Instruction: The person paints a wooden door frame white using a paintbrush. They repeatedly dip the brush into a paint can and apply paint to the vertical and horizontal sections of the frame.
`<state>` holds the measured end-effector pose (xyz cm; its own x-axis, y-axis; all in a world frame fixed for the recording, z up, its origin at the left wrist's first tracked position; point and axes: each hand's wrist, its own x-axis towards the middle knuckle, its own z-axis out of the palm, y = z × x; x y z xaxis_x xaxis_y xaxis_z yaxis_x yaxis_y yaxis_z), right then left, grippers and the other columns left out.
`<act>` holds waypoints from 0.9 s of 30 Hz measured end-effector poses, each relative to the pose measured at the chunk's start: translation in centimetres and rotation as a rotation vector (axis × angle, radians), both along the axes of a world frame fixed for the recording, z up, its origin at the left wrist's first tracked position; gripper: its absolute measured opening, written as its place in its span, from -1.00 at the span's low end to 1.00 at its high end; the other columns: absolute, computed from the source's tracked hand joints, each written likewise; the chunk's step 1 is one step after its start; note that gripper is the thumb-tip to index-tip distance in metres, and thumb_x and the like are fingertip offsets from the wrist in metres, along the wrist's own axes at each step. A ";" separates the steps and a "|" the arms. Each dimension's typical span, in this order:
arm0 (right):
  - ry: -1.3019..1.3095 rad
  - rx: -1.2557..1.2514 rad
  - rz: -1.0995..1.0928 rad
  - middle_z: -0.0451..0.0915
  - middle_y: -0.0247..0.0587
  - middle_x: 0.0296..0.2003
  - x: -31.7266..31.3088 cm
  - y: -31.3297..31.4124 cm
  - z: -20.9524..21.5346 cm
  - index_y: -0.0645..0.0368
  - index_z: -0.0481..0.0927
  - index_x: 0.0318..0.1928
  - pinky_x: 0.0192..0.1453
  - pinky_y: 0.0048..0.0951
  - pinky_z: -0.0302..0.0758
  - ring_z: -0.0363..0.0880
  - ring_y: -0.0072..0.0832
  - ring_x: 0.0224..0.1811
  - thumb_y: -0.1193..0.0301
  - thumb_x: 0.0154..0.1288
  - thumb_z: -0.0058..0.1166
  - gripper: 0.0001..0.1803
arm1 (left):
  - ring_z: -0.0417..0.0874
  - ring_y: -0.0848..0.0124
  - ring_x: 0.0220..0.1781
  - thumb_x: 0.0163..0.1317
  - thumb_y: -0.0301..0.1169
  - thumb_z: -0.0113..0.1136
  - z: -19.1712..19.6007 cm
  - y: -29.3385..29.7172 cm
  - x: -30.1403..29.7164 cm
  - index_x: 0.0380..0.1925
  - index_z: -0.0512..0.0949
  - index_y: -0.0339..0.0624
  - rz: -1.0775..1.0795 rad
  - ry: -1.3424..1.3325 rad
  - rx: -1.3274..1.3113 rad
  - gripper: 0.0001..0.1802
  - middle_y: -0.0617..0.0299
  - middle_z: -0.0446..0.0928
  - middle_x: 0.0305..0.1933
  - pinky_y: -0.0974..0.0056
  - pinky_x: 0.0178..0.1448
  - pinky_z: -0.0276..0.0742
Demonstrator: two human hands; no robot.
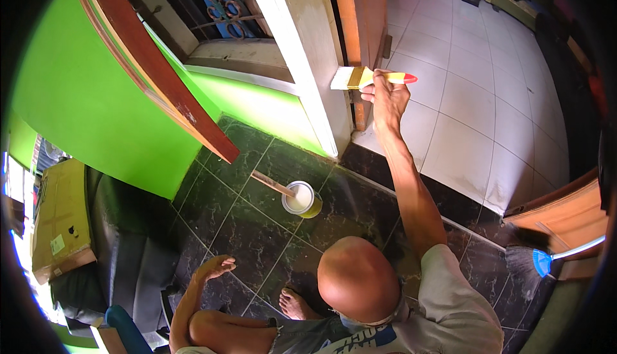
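My right hand [389, 100] is closed round the yellow handle of a paintbrush [355, 78], whose red end sticks out to the right. The white bristles touch the side of the white door frame [324, 64], with the brush held nearly level. Below, on the dark floor, stands a paint can [300, 199] of white paint, its side partly yellow. A wooden stirring stick [272, 182] leans out over its rim to the left. My left hand [216, 268] holds nothing; the forearm rises beside my bent knee and the fingers are loosely bent and apart.
An orange wooden door [367, 13] stands beside the frame. At left are a green wall [116, 90], a red-brown door leaf [154, 64] and a cardboard box [64, 219] by a black sofa [135, 245]. A blue broom [542, 264] lies right, near the step to white tiles [463, 129].
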<state>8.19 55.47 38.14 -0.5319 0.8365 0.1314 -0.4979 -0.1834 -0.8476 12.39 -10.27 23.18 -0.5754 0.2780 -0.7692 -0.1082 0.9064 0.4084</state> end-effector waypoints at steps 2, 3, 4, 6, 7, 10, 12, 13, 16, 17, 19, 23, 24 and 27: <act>-0.004 0.116 -0.025 0.68 -0.15 -0.38 0.2 0.3 1.9 0.38 0.58 -0.04 -0.39 -0.56 0.61 0.67 -0.54 -0.47 0.40 0.45 0.15 -0.75 | 0.59 0.23 0.31 0.41 -0.11 0.32 0.9 1.0 0.1 0.29 0.49 -0.29 -0.048 0.021 -0.026 -0.39 0.03 0.60 0.26 0.17 0.32 0.53; 0.013 0.205 -0.039 0.69 -0.06 -0.30 -0.2 0.7 3.6 0.41 0.57 0.02 -0.37 -0.45 0.72 0.70 -0.47 -0.45 0.39 0.45 0.20 -0.69 | 0.59 0.22 0.31 0.42 -0.12 0.30 1.0 1.7 -0.3 0.29 0.50 -0.28 -0.040 0.022 -0.023 -0.41 0.03 0.60 0.27 0.16 0.33 0.53; 0.039 0.280 -0.048 0.69 -0.02 -0.30 0.0 0.7 6.2 0.44 0.57 0.04 -0.35 -0.43 0.74 0.71 -0.46 -0.44 0.39 0.45 0.21 -0.66 | 0.59 0.20 0.31 0.44 -0.13 0.28 1.2 2.1 -0.3 0.29 0.51 -0.27 -0.032 0.014 -0.024 -0.43 0.02 0.60 0.27 0.16 0.35 0.52; 0.167 0.271 -0.001 0.70 0.04 -0.28 -0.5 0.4 10.0 0.47 0.59 0.03 -0.30 -0.39 0.76 0.75 -0.39 -0.40 0.39 0.44 0.21 -0.66 | 0.59 0.19 0.32 0.45 -0.14 0.27 1.5 1.9 0.1 0.28 0.52 -0.26 -0.021 0.015 -0.024 -0.46 0.02 0.60 0.28 0.16 0.36 0.52; 0.216 0.288 0.003 0.70 0.03 -0.29 -0.5 0.3 11.7 0.45 0.60 0.03 -0.27 -0.35 0.77 0.77 -0.35 -0.38 0.38 0.44 0.22 -0.65 | 0.59 0.20 0.31 0.44 -0.15 0.27 1.3 1.8 0.2 0.28 0.52 -0.25 -0.026 0.018 -0.017 -0.45 0.02 0.60 0.28 0.17 0.36 0.51; 0.454 0.185 0.098 0.70 0.02 -0.24 -0.5 0.2 12.2 0.42 0.60 0.05 -0.17 -0.26 0.79 0.78 -0.25 -0.29 0.30 0.41 0.27 -0.59 | 0.59 0.23 0.31 0.43 -0.16 0.30 0.5 0.9 0.1 0.28 0.52 -0.24 -0.023 0.009 0.004 -0.46 0.04 0.60 0.27 0.19 0.35 0.51; 0.455 0.038 0.127 0.70 0.01 -0.20 0.1 -0.9 10.5 0.41 0.59 0.07 -0.12 -0.22 0.79 0.79 -0.19 -0.24 0.26 0.39 0.30 -0.55 | 0.60 0.26 0.31 0.42 -0.18 0.31 0.0 0.6 0.0 0.28 0.52 -0.24 -0.018 0.006 0.009 -0.46 0.06 0.61 0.26 0.21 0.35 0.51; 0.380 -0.012 0.141 0.68 0.03 -0.15 0.1 -1.5 8.4 0.41 0.56 0.09 -0.07 -0.16 0.79 0.77 -0.16 -0.17 0.22 0.36 0.34 -0.48 | 0.60 0.27 0.30 0.42 -0.20 0.32 0.4 0.3 0.4 0.27 0.52 -0.24 -0.009 0.010 -0.002 -0.47 0.07 0.61 0.26 0.22 0.34 0.51; 0.291 -0.214 0.135 0.68 0.01 -0.15 0.1 -2.8 1.4 0.38 0.58 0.09 -0.07 -0.13 0.79 0.76 -0.18 -0.14 0.20 0.35 0.37 -0.48 | 0.61 0.29 0.27 0.41 -0.23 0.32 0.8 0.3 0.6 0.27 0.53 -0.23 0.002 0.011 -0.017 -0.49 0.09 0.62 0.24 0.24 0.32 0.52; 0.252 -0.253 0.130 0.68 0.00 -0.15 0.4 -2.8 -1.3 0.36 0.58 0.09 -0.07 -0.13 0.79 0.75 -0.18 -0.14 0.20 0.34 0.37 -0.48 | 0.61 0.30 0.27 0.41 -0.24 0.32 0.6 0.6 0.5 0.26 0.53 -0.22 0.001 0.006 -0.017 -0.50 0.10 0.63 0.24 0.24 0.32 0.52; 0.189 -0.340 0.120 0.68 -0.03 -0.15 0.8 -3.6 -6.4 0.32 0.60 0.08 -0.07 -0.13 0.79 0.75 -0.18 -0.14 0.20 0.34 0.38 -0.51 | 0.61 0.31 0.26 0.41 -0.25 0.31 0.2 -0.2 0.6 0.26 0.54 -0.21 -0.014 -0.001 -0.011 -0.51 0.11 0.63 0.22 0.24 0.31 0.52; 0.056 -0.396 0.063 0.69 -0.06 -0.16 2.1 -4.7 -14.1 0.28 0.61 0.05 -0.23 -0.24 0.79 0.76 -0.21 -0.22 0.23 0.35 0.36 -0.57 | 0.61 0.31 0.26 0.42 -0.22 0.30 -0.2 -0.8 0.3 0.27 0.53 -0.20 -0.034 -0.001 0.000 -0.50 0.11 0.64 0.22 0.24 0.31 0.51; 0.009 -0.408 0.041 0.69 -0.08 -0.16 2.2 -4.5 -15.4 0.28 0.61 0.04 -0.27 -0.27 0.79 0.76 -0.23 -0.24 0.24 0.35 0.36 -0.59 | 0.60 0.30 0.27 0.43 -0.20 0.30 0.1 -0.6 0.3 0.27 0.53 -0.20 -0.031 0.003 -0.010 -0.49 0.11 0.63 0.23 0.23 0.32 0.51; -0.169 -0.249 -0.031 0.69 -0.12 -0.21 1.9 -2.3 -17.7 0.26 0.60 0.03 -0.38 -0.36 0.74 0.75 -0.33 -0.32 0.24 0.37 0.34 -0.60 | 0.59 0.29 0.29 0.43 -0.16 0.29 1.0 1.5 0.2 0.28 0.53 -0.20 -0.038 0.004 -0.023 -0.47 0.10 0.63 0.25 0.22 0.34 0.50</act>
